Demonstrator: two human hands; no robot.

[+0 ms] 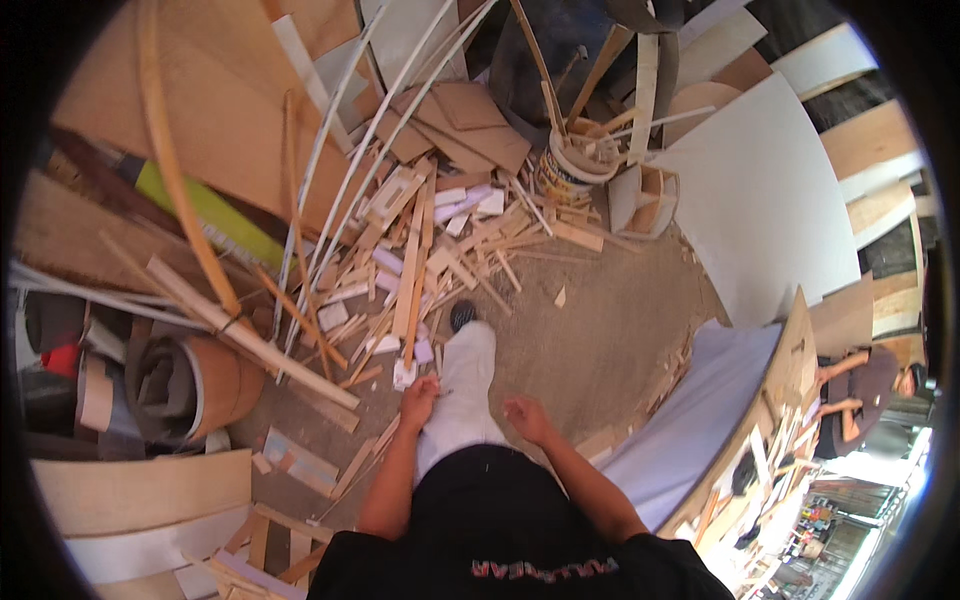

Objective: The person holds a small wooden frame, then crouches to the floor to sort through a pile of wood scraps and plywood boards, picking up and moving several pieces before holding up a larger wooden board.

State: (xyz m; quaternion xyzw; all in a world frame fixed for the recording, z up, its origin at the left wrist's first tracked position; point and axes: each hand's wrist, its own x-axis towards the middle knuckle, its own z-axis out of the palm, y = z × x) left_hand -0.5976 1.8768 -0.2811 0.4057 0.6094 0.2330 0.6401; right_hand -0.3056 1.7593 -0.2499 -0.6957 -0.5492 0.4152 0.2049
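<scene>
My left hand (419, 402) hangs in front of my left side, its fingers curled closed. A small dark tip shows beside the fingers, too small to name. To the right, my right hand (527, 418) is held over the floor with loosely bent fingers, nothing visible in it. Between the hands one leg in light trousers (462, 385) steps forward, and its dark shoe (463, 315) is by the edge of a heap of wood offcuts (410, 270). Neither hand touches the heap.
A bucket (570, 168) with wood strips stands ahead, beside a small open box (643, 202). A white panel (775, 195) leans at right, near a cloth-draped workbench (690, 420). Long strips (345, 130) and a rolled sheet (175, 385) are at left. Another person (862, 398) stands far right.
</scene>
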